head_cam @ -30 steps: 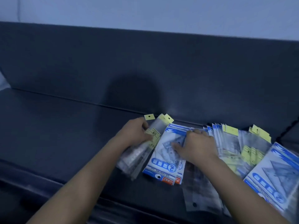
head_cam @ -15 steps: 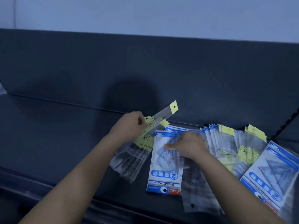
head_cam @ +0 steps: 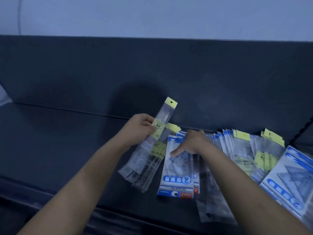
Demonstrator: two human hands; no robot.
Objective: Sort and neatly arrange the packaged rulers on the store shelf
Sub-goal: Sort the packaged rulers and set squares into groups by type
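Note:
My left hand [head_cam: 139, 128] grips a bundle of narrow clear ruler packs with yellow header tabs [head_cam: 153, 146], tilted up off the dark shelf [head_cam: 59, 141]; one pack sticks out higher than the rest. My right hand [head_cam: 191, 143] lies spread on a blue-and-white geometric set pack [head_cam: 177, 177], fingers reaching over its top edge and thumb pressing its face. A second identical pack peeks out beneath it. Clear packs [head_cam: 211, 199] lie under my right forearm.
To the right, a fanned heap of mixed blue-and-white and yellow-tabbed packs [head_cam: 243, 148] leans along the shelf's back panel [head_cam: 152, 73]. Another large blue-and-white pack [head_cam: 291, 182] lies at the far right. The shelf's front lip [head_cam: 50, 197] runs below.
My left hand has lifted the narrow ruler packs, and one pack now stands higher. My right hand has turned the blue-and-white pack straighter and slid up to its top edge.

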